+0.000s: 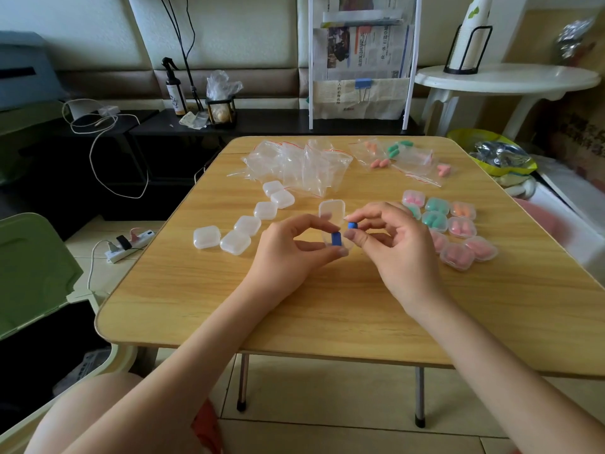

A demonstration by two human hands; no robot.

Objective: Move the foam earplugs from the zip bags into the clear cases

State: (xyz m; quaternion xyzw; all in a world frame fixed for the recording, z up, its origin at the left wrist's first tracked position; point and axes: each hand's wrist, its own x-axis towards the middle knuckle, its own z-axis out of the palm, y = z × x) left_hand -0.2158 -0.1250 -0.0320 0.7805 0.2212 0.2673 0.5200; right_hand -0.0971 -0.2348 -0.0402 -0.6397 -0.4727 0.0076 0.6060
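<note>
My left hand point(294, 247) holds the open case point(334, 224) (one blue plug point(336, 239) in); right hand point(389, 237) pinches the second point(352, 225). Right of the case, filled cases point(458, 231); beyond, few full bags point(393, 155) remain.

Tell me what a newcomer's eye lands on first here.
At the table's centre, the left hand holds an open clear case with one blue earplug in it, while the right hand pinches a second blue earplug beside it. To the right lie filled cases of pink, green and orange plugs; to the left, empty closed cases.
</note>
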